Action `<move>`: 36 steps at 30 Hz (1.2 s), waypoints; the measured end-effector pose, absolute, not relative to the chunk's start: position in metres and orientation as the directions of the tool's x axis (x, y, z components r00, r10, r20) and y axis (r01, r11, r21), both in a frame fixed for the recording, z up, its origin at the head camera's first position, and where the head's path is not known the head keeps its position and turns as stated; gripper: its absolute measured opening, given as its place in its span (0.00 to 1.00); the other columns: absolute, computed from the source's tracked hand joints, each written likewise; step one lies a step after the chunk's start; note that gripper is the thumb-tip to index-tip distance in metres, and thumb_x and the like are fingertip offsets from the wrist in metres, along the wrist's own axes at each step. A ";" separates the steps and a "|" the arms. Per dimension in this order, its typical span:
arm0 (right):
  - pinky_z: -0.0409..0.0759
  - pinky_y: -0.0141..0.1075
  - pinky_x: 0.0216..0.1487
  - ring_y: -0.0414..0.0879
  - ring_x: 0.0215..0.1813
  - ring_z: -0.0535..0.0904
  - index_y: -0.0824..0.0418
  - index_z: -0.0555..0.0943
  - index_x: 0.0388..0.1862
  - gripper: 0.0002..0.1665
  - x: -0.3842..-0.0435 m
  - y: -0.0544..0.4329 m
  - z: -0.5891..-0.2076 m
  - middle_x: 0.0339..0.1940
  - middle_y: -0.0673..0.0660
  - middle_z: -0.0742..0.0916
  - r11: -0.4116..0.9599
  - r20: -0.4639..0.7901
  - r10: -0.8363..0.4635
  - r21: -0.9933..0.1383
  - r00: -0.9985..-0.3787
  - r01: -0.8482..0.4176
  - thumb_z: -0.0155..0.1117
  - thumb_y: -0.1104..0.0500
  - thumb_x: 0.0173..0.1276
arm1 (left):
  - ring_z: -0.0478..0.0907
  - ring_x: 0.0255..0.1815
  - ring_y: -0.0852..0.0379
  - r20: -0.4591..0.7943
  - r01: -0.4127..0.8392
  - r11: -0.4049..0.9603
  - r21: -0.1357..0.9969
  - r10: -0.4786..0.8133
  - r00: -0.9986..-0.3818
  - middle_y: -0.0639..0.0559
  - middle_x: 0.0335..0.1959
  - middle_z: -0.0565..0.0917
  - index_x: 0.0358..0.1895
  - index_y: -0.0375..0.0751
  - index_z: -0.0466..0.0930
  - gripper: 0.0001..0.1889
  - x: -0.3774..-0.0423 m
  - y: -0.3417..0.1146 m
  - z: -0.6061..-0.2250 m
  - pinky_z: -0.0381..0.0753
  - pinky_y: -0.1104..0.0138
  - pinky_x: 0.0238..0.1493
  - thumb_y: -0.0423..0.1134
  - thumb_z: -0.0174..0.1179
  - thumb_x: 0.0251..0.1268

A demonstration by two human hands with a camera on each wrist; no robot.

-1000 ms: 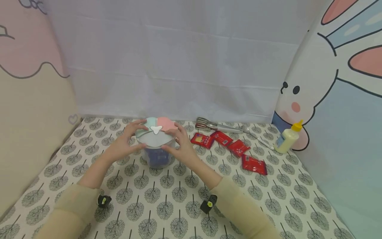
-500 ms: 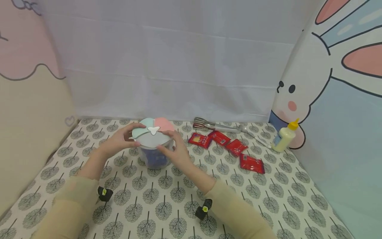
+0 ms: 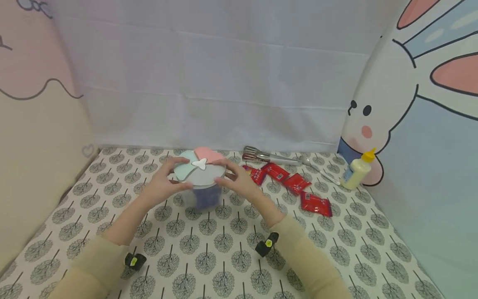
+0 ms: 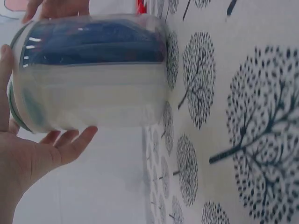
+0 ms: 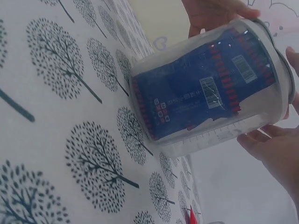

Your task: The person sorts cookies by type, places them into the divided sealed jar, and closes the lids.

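Observation:
A clear jar point(image 4: 98, 93) with a round lid point(image 3: 203, 177) stands at the back left of the table. The lid is divided into mint, pink and pale grey parts, with a white three-armed piece in its centre. Through the wall, blue packets point(image 5: 187, 95) with red stripes show inside. My left hand point(image 3: 164, 182) holds the lid's left edge, thumb at the front. On the opposite edge, my right hand point(image 3: 240, 179) grips in the same way, fingers over the top. Both wrist views show fingers lying along the jar's upper side.
Several red packets point(image 3: 296, 183) lie to the right of the jar. Behind them are metal tongs point(image 3: 274, 158) and a spoon point(image 3: 317, 168). A yellow-capped bottle point(image 3: 356, 170) stands at the far right. White cloth point(image 3: 220, 83) hangs behind the table's back edge.
The jar has shifted right, now overlapping the leftmost red packet in the head view, after a small move left. Its lid and blue contents have turned counterclockwise; both hands moved with it.

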State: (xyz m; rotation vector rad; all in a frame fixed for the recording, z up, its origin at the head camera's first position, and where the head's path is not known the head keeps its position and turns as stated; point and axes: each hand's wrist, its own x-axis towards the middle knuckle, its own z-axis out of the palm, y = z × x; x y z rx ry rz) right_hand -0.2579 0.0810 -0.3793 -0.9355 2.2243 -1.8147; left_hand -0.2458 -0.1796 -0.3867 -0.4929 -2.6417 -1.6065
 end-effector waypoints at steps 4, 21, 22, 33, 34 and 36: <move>0.74 0.41 0.63 0.55 0.67 0.68 0.62 0.68 0.66 0.28 -0.262 0.092 -0.368 0.69 0.58 0.68 0.111 0.236 -0.584 -0.924 -0.777 -0.365 0.60 0.63 0.67 | 0.68 0.56 0.44 0.200 0.252 0.500 0.829 0.157 -0.967 0.45 0.67 0.63 0.67 0.52 0.62 0.46 -0.237 -0.157 -0.386 0.81 0.56 0.49 0.58 0.73 0.41; 0.69 0.45 0.67 0.52 0.72 0.61 0.44 0.54 0.75 0.38 -0.277 0.100 -0.390 0.75 0.50 0.59 0.195 0.236 -0.576 -0.890 -0.783 -0.412 0.56 0.47 0.70 | 0.64 0.65 0.41 0.221 0.258 0.611 0.748 0.137 -0.966 0.41 0.70 0.60 0.74 0.52 0.49 0.50 -0.222 -0.145 -0.383 0.71 0.42 0.58 0.67 0.62 0.50; 0.69 0.45 0.67 0.54 0.72 0.60 0.45 0.51 0.75 0.39 -0.274 0.100 -0.390 0.76 0.51 0.58 0.206 0.237 -0.559 -0.889 -0.794 -0.410 0.56 0.50 0.71 | 0.64 0.65 0.39 0.209 0.266 0.607 0.749 0.164 -0.964 0.40 0.71 0.59 0.74 0.54 0.47 0.50 -0.225 -0.149 -0.382 0.71 0.41 0.57 0.65 0.61 0.52; 0.71 0.56 0.62 0.61 0.72 0.58 0.46 0.48 0.76 0.48 -0.227 0.077 -0.387 0.77 0.58 0.53 0.280 0.275 -0.335 -0.884 -0.901 -0.374 0.63 0.45 0.64 | 0.50 0.74 0.39 0.246 0.442 0.438 0.783 0.433 -0.867 0.45 0.75 0.53 0.75 0.56 0.46 0.44 -0.263 -0.195 -0.377 0.51 0.37 0.68 0.42 0.65 0.59; 0.71 0.57 0.61 0.62 0.73 0.56 0.45 0.49 0.76 0.49 -0.222 0.074 -0.389 0.77 0.59 0.52 0.292 0.276 -0.325 -0.880 -0.904 -0.374 0.63 0.42 0.63 | 0.49 0.74 0.39 0.249 0.447 0.416 0.791 0.449 -0.858 0.45 0.75 0.53 0.74 0.56 0.47 0.44 -0.267 -0.196 -0.378 0.51 0.37 0.68 0.42 0.65 0.58; 0.69 0.57 0.62 0.61 0.75 0.50 0.43 0.49 0.75 0.49 -0.213 0.070 -0.393 0.77 0.60 0.50 0.305 0.269 -0.311 -0.880 -0.911 -0.364 0.62 0.39 0.62 | 0.50 0.74 0.38 0.250 0.455 0.384 0.803 0.477 -0.843 0.46 0.75 0.54 0.74 0.56 0.49 0.44 -0.272 -0.198 -0.380 0.51 0.37 0.68 0.44 0.66 0.57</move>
